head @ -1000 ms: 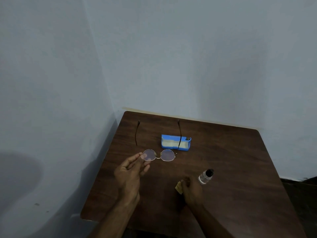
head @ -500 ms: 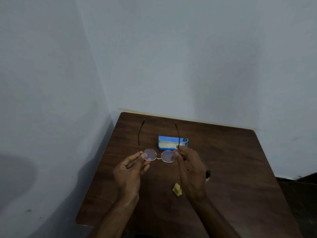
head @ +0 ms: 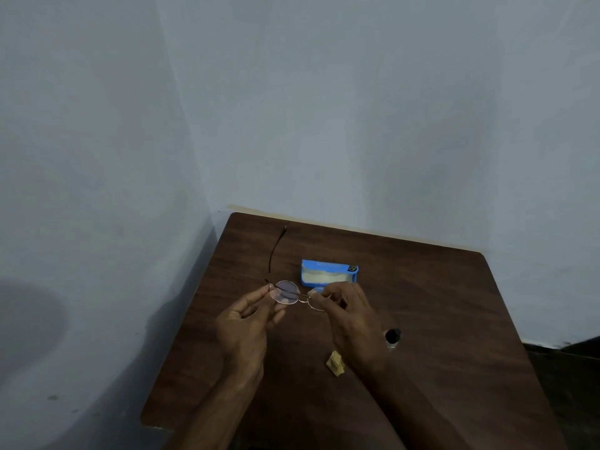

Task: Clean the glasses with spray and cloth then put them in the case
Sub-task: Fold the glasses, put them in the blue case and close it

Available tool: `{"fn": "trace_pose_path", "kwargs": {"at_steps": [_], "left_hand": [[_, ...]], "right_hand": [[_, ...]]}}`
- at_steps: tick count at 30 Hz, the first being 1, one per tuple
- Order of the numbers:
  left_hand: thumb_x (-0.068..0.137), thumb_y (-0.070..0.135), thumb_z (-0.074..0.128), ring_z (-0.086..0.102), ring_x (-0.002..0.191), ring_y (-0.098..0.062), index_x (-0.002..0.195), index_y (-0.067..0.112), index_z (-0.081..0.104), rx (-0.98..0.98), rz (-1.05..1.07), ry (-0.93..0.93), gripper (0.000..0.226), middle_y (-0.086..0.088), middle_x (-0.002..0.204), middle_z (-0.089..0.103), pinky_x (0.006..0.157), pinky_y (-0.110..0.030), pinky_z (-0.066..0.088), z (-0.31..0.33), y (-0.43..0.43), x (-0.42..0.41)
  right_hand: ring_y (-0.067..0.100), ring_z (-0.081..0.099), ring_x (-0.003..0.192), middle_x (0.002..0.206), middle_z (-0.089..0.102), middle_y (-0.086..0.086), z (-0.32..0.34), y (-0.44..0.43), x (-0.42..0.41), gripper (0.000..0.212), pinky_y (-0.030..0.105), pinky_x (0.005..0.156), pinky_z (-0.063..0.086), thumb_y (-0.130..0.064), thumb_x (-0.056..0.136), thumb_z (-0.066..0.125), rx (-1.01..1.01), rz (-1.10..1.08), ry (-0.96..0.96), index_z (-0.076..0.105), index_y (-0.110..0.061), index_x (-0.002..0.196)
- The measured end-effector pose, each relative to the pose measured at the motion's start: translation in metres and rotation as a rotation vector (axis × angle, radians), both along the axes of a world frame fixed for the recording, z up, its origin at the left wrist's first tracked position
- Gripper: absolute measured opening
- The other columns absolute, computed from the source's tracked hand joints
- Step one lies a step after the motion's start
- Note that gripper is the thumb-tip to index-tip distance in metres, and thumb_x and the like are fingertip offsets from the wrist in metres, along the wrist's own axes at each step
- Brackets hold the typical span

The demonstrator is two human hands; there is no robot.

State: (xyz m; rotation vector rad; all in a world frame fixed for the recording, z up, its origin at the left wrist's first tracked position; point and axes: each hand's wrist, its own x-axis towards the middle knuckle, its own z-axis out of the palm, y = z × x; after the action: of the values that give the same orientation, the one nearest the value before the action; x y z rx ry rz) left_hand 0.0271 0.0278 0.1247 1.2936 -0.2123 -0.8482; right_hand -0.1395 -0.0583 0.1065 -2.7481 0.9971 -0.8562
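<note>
Two grips pinching glasses (head: 287, 295), left hand (head: 243, 323) at hinge, right hand (head: 354, 316) on lens, right temple now folded

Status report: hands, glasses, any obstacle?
Left hand pinches round metal-framed glasses at one end; right hand grips other lens. One temple folded, one open. Blue case open beyond, nothing between.

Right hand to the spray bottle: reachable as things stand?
Probably yes, but not at once. The spray bottle stands on the table beside the right hand, nothing between them. The right hand pinches the glasses, so it must let go first; the left hand holds the other end.
</note>
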Motion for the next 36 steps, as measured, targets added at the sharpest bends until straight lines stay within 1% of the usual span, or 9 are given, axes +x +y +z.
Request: {"fn": "trace_pose_path", "kwargs": {"at_steps": [4, 7, 9, 12, 18, 22, 26, 31, 36], "left_hand": [[0.089, -0.001, 0.077, 0.082, 0.087, -0.025, 0.110, 0.011, 0.079, 0.016, 0.001, 0.007, 0.024, -0.007, 0.096, 0.084, 0.068, -0.027, 0.066, -0.001, -0.002, 0.001], [0.086, 0.000, 0.079, 0.082, 0.085, -0.025, 0.109, 0.010, 0.079, 0.017, 0.012, 0.016, 0.024, -0.007, 0.094, 0.084, 0.065, -0.026, 0.066, 0.000, -0.002, 0.002], [0.086, 0.000, 0.079, 0.082, 0.084, -0.024, 0.109, 0.009, 0.079, 0.014, 0.008, 0.007, 0.024, -0.006, 0.093, 0.084, 0.065, -0.026, 0.066, 0.000, -0.002, 0.001], [0.087, 0.000, 0.079, 0.082, 0.085, -0.024, 0.107, 0.011, 0.080, 0.016, -0.003, -0.021, 0.023, -0.007, 0.094, 0.084, 0.067, -0.028, 0.066, -0.002, -0.001, -0.001], [0.087, 0.004, 0.080, 0.082, 0.086, -0.024, 0.102, 0.018, 0.081, 0.037, -0.032, -0.105, 0.020, -0.005, 0.092, 0.084, 0.074, -0.038, 0.066, -0.005, 0.001, -0.007], [0.087, -0.002, 0.079, 0.082, 0.083, -0.024, 0.102, 0.013, 0.080, -0.009, -0.025, -0.061, 0.021, -0.007, 0.090, 0.084, 0.069, -0.029, 0.067, 0.003, 0.002, -0.007], [0.087, 0.000, 0.080, 0.082, 0.086, -0.024, 0.109, 0.008, 0.080, -0.009, -0.030, -0.015, 0.023, -0.008, 0.094, 0.084, 0.070, -0.029, 0.067, 0.006, 0.003, -0.002], [0.089, 0.000, 0.076, 0.082, 0.086, -0.021, 0.112, 0.007, 0.078, -0.030, -0.032, 0.133, 0.023, -0.011, 0.100, 0.083, 0.070, -0.026, 0.066, 0.006, 0.004, 0.003], [0.092, 0.000, 0.074, 0.081, 0.086, -0.020, 0.113, 0.007, 0.077, -0.055, -0.048, 0.234, 0.023, -0.014, 0.104, 0.083, 0.071, -0.026, 0.066, 0.006, 0.001, 0.006]], "right_hand": [[0.004, 0.044, 0.103, 0.117, 0.051, -0.006, 0.009, 0.003, -0.001, 0.036, 0.020, 0.079, 0.037, -0.016, 0.087, 0.067, 0.003, 0.050, 0.014, 0.061, -0.031, 0.120], [0.012, 0.047, 0.107, 0.120, 0.058, 0.003, 0.000, 0.000, -0.003, 0.063, 0.031, 0.080, 0.054, -0.011, 0.076, 0.086, 0.048, -0.008, -0.028, 0.058, -0.026, 0.130], [0.018, 0.052, 0.109, 0.117, 0.065, 0.012, 0.008, -0.002, 0.000, 0.048, 0.042, 0.079, 0.060, -0.013, 0.085, 0.076, -0.020, -0.031, -0.111, 0.062, -0.015, 0.131], [0.021, 0.061, 0.100, 0.109, 0.067, 0.011, 0.044, -0.003, 0.015, 0.032, 0.035, 0.079, 0.056, -0.016, 0.101, 0.058, -0.111, 0.024, -0.246, 0.060, -0.011, 0.132], [0.020, 0.056, 0.107, 0.122, 0.062, 0.009, 0.093, -0.020, 0.039, 0.070, 0.032, 0.086, 0.051, -0.029, 0.090, 0.056, -0.138, 0.161, 0.024, 0.038, -0.012, 0.155], [0.022, 0.057, 0.115, 0.129, 0.062, 0.009, 0.094, -0.032, 0.038, 0.060, 0.039, 0.094, 0.052, -0.038, 0.097, 0.059, -0.127, 0.215, 0.015, 0.049, -0.009, 0.149], [0.021, 0.058, 0.108, 0.119, 0.068, 0.009, 0.083, -0.032, 0.028, 0.065, 0.032, 0.087, 0.054, -0.017, 0.082, 0.079, -0.151, 0.127, -0.018, 0.055, -0.008, 0.142], [0.011, 0.054, 0.112, 0.125, 0.066, 0.002, 0.065, -0.023, 0.006, 0.052, 0.022, 0.092, 0.049, -0.016, 0.094, 0.042, 0.038, 0.019, -0.100, 0.056, -0.012, 0.144], [0.004, 0.050, 0.118, 0.132, 0.062, 0.001, 0.042, -0.010, -0.015, 0.052, 0.005, 0.101, 0.034, -0.017, 0.095, 0.046, 0.171, -0.024, -0.158, 0.054, -0.014, 0.146]]}}
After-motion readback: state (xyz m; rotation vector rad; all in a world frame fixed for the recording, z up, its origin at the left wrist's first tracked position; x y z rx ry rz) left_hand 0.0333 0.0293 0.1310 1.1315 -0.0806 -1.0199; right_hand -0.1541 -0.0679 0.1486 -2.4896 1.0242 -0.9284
